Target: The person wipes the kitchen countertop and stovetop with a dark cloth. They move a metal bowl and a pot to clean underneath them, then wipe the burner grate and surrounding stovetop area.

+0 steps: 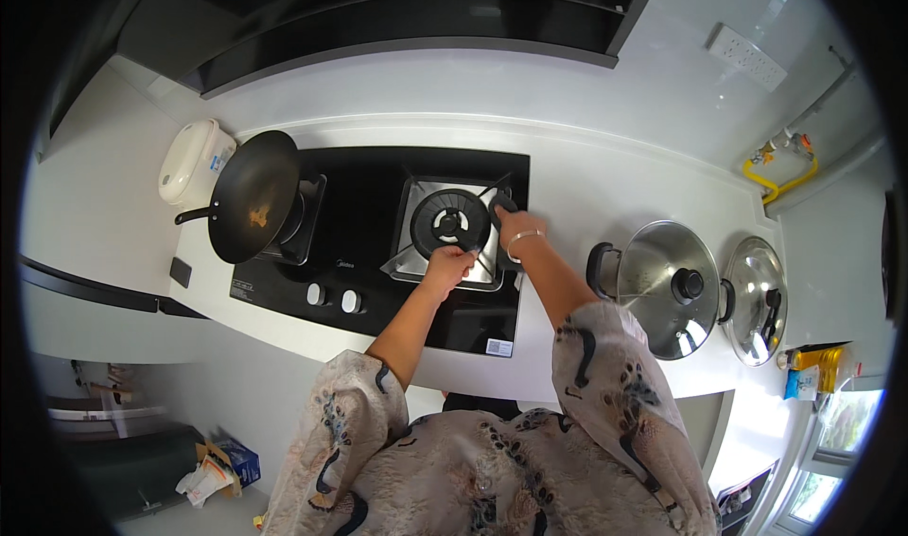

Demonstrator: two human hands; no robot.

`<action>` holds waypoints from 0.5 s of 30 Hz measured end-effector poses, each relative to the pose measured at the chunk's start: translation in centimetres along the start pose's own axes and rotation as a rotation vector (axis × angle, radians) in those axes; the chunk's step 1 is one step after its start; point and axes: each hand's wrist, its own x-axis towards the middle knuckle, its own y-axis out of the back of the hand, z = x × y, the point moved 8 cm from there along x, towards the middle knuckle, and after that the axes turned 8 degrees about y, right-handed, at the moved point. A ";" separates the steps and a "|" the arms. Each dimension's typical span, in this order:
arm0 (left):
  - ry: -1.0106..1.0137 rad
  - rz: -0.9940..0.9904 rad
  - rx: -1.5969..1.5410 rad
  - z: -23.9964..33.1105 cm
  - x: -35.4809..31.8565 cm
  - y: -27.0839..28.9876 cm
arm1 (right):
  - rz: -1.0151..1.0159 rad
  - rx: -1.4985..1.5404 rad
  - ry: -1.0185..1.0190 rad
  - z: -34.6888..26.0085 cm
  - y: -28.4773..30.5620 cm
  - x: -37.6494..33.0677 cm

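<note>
In front of me is a black glass gas hob (359,196). My left hand (450,269) pinches the near edge of the black pan support (426,216) on its right burner. Just to the right, my right hand (519,226) presses a dark grey cloth (508,254) against the burner's right side. The cloth lies partly under the fingers, over the edge of the shiny metal tray (405,260). White burner parts (451,222) show inside the round support. My left fingertips hide a little of its near rim.
A black wok (253,191) rests tilted on the left burner, beside a cream lidded box (194,163). Right of the hob stand a steel pot (653,262) with a glass lid and another glass lid (757,300). A dark range hood (426,25) hangs above.
</note>
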 end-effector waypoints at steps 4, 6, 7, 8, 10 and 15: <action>0.015 -0.019 0.004 -0.1 0.1 0.0 | 0.060 0.174 -0.174 1.7 -0.2 -0.7; 0.002 0.005 -0.023 0.3 -0.2 -0.3 | 0.166 0.262 -0.263 2.6 1.8 -0.3; 0.015 -0.008 -0.029 0.2 -0.2 -0.4 | 0.163 0.269 -0.256 2.8 2.1 0.4; 0.028 -0.021 -0.035 0.0 -0.1 -0.4 | 0.161 0.277 -0.249 3.0 2.3 1.2; 0.020 -0.010 0.011 -0.5 0.4 0.0 | 0.133 0.232 -0.184 3.1 1.9 3.3; 0.005 -0.027 0.007 -0.8 1.2 0.2 | 0.031 0.031 -0.076 0.9 1.9 2.0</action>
